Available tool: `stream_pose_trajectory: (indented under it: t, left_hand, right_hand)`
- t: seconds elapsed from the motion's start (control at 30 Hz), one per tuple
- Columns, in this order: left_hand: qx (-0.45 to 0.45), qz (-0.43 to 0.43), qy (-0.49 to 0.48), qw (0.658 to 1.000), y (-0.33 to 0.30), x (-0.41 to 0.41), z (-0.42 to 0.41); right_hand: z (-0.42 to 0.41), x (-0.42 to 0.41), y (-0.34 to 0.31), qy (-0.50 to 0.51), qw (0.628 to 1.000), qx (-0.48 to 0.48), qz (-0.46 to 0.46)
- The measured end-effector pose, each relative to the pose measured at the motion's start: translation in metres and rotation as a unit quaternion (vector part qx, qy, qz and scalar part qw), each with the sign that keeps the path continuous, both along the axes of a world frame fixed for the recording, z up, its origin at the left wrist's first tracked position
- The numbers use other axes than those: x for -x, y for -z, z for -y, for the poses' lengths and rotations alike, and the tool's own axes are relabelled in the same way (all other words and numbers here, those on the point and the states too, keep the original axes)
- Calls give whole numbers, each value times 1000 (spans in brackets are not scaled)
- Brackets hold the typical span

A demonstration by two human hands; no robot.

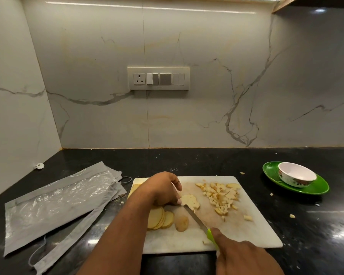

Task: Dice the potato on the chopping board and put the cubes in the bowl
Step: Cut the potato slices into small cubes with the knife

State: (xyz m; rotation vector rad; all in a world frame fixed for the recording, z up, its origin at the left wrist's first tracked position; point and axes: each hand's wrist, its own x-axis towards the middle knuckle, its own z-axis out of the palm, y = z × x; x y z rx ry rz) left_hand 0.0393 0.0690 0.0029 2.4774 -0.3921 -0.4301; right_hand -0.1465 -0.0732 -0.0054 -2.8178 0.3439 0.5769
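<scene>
The chopping board point(187, 241) lies flat on the black counter point(306, 225), near its front edge. The left hand point(163, 189) rests fingers-down on a small stack of potato slices point(190, 201) at the middle of the board, with the fingertips curled onto the near edge of the stack. This hold keeps the slices from sliding under the blade and keeps the fingertips back from the cut line.

The right hand point(240, 255) grips the green handle of the knife point(197, 218), fingers wrapped round it and the index finger laid along the top to steer it. The blade runs diagonally up and to the left; its tip meets the stack just beside the left fingertips.

Finished cubes point(220, 197) are heaped on the far right part of the board, clear of the cutting zone. A fan of uncut slices point(159, 218) and one end piece with skin point(181, 223) lie at the near left, within reach of the left hand. A few cubes have strayed onto the counter.

The bowl point(296, 176) stands on a green plate point(318, 188) at the right, well apart from the board; no cubes are visible in it. Judged from this layout, dicing is partly complete and no transfer to the bowl has begun.

A grey plastic pouch point(54, 203) lies on the counter to the left of the board.
</scene>
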Motion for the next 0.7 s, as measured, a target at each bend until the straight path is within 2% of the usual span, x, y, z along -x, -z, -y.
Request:
stream_pose_trajectory:
  t: [0.07, 0.23, 0.33, 0.47, 0.57, 0.7]
  left_hand:
    - [0, 6, 6, 1000, -1, -1, 0]
    - [25, 30, -12, 999, -1, -1, 4]
    - [91, 45, -43, 994, -5, 1, 4]
    - [133, 105, -88, 982, -2, -1, 1]
    - [135, 113, -84, 981, 2, -2, 2]
    - [85, 105, -50, 990, 4, -2, 6]
  right_hand:
    - [3, 6, -6, -2, 999, -25, 30]
    - [-3, 10, 4, 23, 984, 0, 177]
    - [-6, -7, 12, -1, 983, -16, 180]
    - [-20, -24, 21, -41, 982, -7, 185]
    - [-21, -27, 23, -35, 983, 4, 182]
    - [-5, -17, 20, 19, 986, 0, 165]
